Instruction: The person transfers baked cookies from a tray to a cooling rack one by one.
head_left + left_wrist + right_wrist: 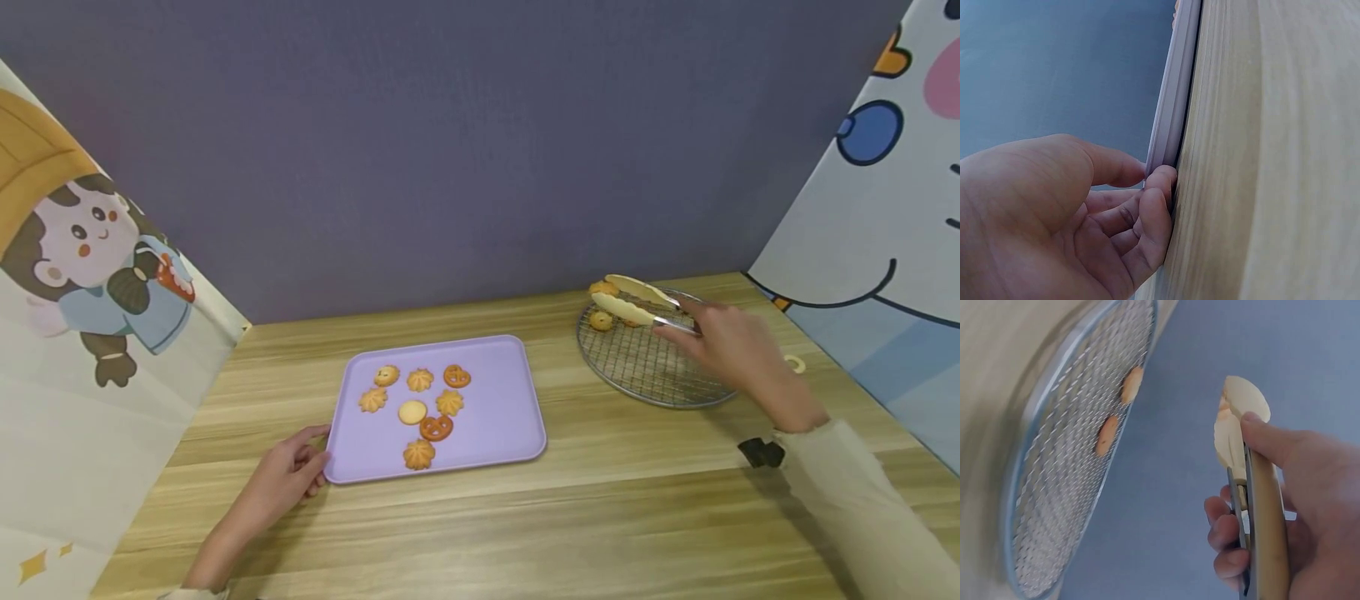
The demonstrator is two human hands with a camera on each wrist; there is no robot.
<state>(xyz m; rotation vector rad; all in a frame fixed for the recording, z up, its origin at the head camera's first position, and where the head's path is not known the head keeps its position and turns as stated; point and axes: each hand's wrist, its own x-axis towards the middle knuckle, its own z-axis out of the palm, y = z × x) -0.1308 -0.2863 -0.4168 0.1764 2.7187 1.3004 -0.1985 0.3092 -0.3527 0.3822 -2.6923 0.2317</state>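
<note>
My left hand (288,471) pinches the near left corner of a lilac tray (495,417), thumb on the rim and fingers curled at its underside. On the tray lie several small baked pieces: star-shaped cookies (419,455), a plain round cookie (412,412) and pretzels (437,428). My right hand (731,346) grips tongs (622,309) with cream tips, raised above a round wire rack (660,375). An orange-brown cookie (1224,411) shows between the tong tips in the right wrist view. Two cookies (1107,435) lie on the rack's mesh.
The wood-grain table (600,517) holds the tray left of centre and the rack at the back right. A dark grey wall (450,167) closes the back. Panels with cartoon figures stand at both sides. A small black object (761,452) shows by the right sleeve.
</note>
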